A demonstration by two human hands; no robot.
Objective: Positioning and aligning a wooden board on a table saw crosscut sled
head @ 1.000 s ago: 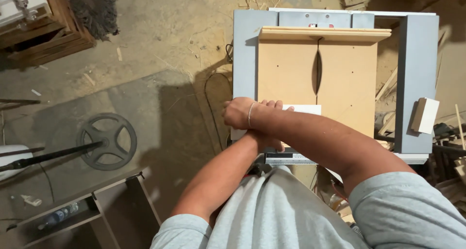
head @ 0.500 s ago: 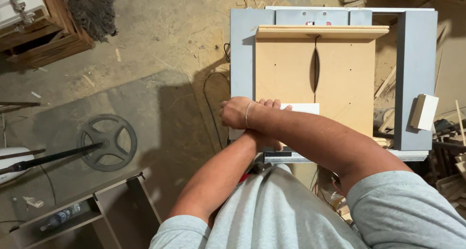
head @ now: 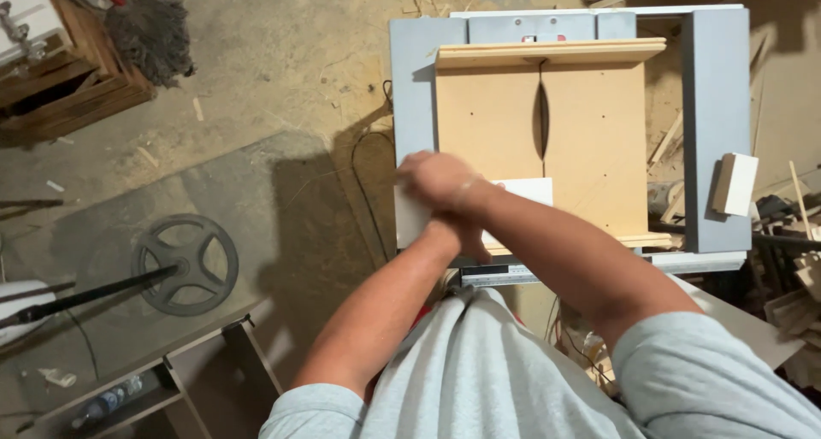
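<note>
Both your arms cross over the grey table saw [head: 715, 131]: your right hand [head: 436, 181] grips the flat white panel [head: 410, 217] at the plywood sled's [head: 590, 140] near-left corner; your left hand [head: 466, 238] lies hidden beneath, grip unclear.

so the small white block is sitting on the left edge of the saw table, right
Not quite. The head view shows the small white block sitting on the right edge of the saw table, not the left; the crossed hands are at the left.
</note>
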